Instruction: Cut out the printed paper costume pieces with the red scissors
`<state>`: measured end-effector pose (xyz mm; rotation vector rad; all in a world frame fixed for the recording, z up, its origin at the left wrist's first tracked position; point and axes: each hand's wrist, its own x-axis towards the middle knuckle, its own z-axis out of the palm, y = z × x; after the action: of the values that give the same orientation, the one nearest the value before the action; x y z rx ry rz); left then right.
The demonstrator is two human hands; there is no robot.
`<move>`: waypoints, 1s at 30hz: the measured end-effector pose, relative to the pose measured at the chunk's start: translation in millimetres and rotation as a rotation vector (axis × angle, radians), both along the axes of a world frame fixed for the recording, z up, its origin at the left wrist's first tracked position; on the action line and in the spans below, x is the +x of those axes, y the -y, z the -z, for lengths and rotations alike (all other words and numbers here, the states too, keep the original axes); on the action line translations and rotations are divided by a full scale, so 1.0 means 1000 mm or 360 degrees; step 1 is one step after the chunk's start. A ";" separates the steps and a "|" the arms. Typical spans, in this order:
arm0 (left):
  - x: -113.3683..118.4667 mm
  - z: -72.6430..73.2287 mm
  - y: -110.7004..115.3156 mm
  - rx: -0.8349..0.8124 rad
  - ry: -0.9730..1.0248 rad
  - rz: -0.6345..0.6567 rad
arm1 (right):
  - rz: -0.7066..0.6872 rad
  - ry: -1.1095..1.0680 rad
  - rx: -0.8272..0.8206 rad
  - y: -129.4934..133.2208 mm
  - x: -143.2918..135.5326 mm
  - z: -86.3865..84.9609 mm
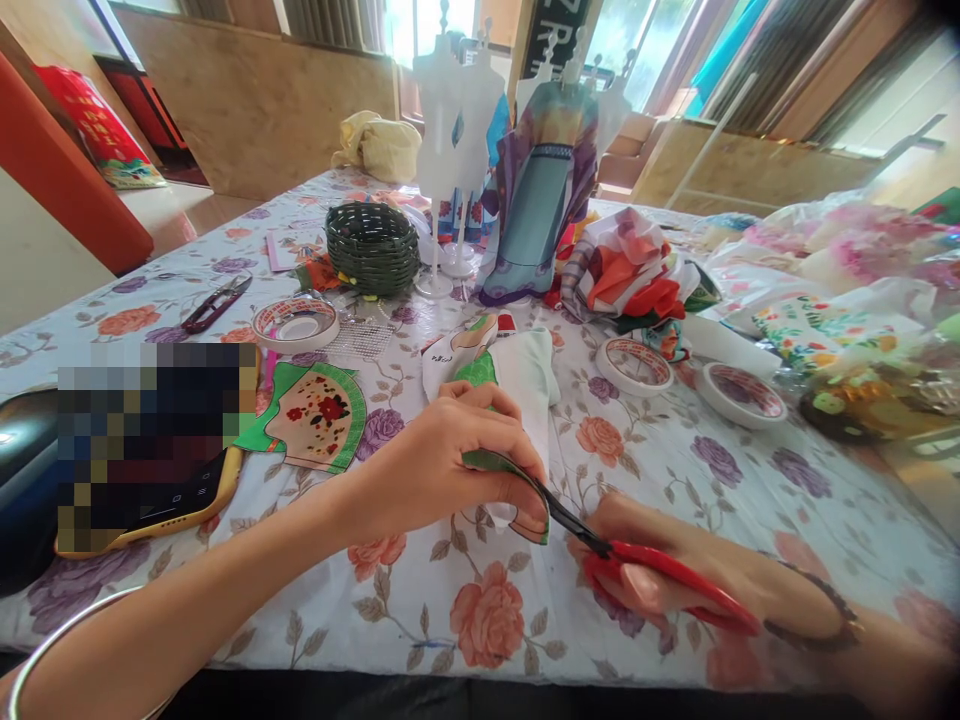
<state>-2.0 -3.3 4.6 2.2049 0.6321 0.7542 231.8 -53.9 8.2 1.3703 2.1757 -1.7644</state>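
My left hand (442, 440) pinches a piece of printed fabric (525, 375), white with green and skin-toned parts, above the flowered tablecloth (420, 600). Its fingers are closed, and part of the cloth is hidden behind them. Through the red handles of a pair of scissors (675, 580) go the fingers of my right hand (645, 535). The dark blades reach left to the fabric edge by my left fingertips; whether they are parted I cannot tell. Left of my left hand lies a cut-out fabric piece (319, 415) with a green border and red flowers.
A phone in a yellow case (217, 495) lies at left, with thread snips (217, 303) behind it. Farther back stand a dark woven basket (371, 250), white mannequins (446, 130) and a robed mannequin (532, 220). Tape rolls (637, 367) and wrapped flowers (847, 240) are at right.
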 end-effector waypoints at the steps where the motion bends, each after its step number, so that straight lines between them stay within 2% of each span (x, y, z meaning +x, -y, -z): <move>1: 0.000 0.000 0.000 0.0015 0.0006 0.0001 | -0.0009 0.0017 -0.0016 0.000 0.000 0.000; 10: -0.001 0.001 0.001 0.0048 0.0048 -0.0033 | -0.0039 -0.0022 -0.0136 0.001 0.004 0.005; 19: 0.004 0.000 0.005 -0.0095 0.0074 0.0034 | -0.0080 -0.0135 0.0019 0.000 0.004 0.005; 30: 0.003 0.000 0.005 -0.0083 0.0114 0.0056 | -0.0194 -0.0048 0.0148 0.000 0.000 0.000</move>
<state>1.2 -8.3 4.8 2.1263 0.5694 0.7859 232.2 -54.0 8.2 1.2059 2.3298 -1.6729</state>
